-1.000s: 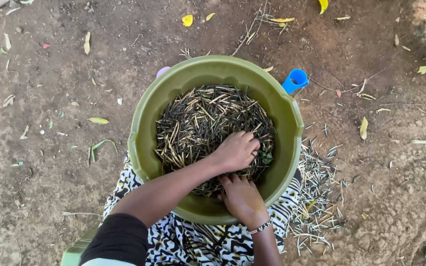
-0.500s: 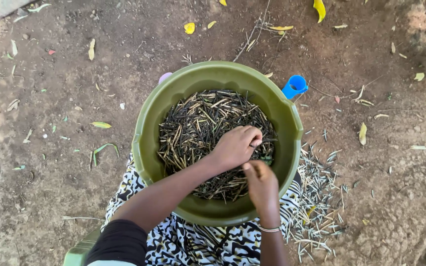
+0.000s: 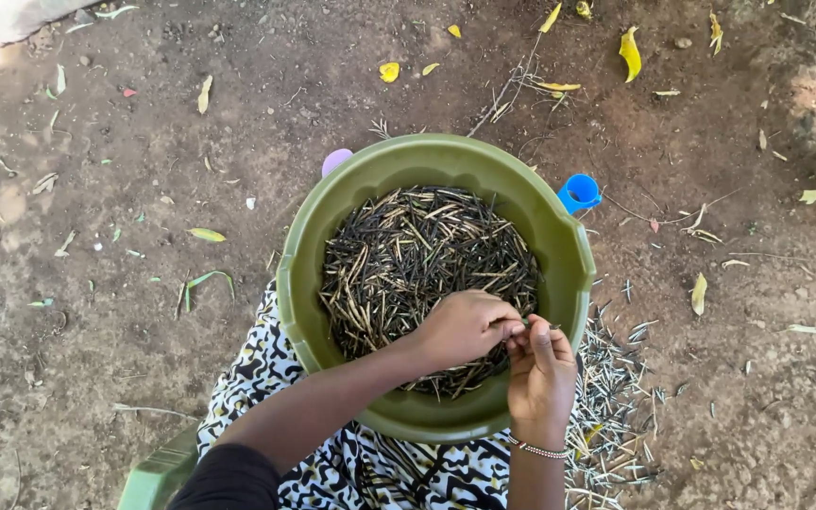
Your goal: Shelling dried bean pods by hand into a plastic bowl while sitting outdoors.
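Seen from above, a person sits with a round green basin [image 3: 332,312] resting on the lap, over a black-and-white patterned cloth [image 3: 370,472]. The basin holds a loose heap of thin, dry pods [image 3: 417,255], dark and straw-coloured, lying every which way. Both hands meet over the near right part of the heap, just inside the rim. The left hand [image 3: 465,326] is curled, knuckles up, and the right hand [image 3: 540,364], with a thin bracelet at the wrist, comes up to meet it, fingertips touching. They seem to pinch one pod between them, though the pod itself is too small and hidden to make out, so whether each hand is truly closed on it cannot be told. Holding the basin on the lap probably keeps the pods within easy reach of both hands. On the ground to the right, beside the basin, lies a scatter of pale empty husks [image 3: 616,397]. The ground is bare, packed brown earth, strewn with dry yellow leaves [image 3: 630,52] and twigs. A small blue cup [image 3: 580,193] stands just past the basin's far right rim, and a bit of something pale purple [image 3: 335,161] peeks out behind its far left rim.
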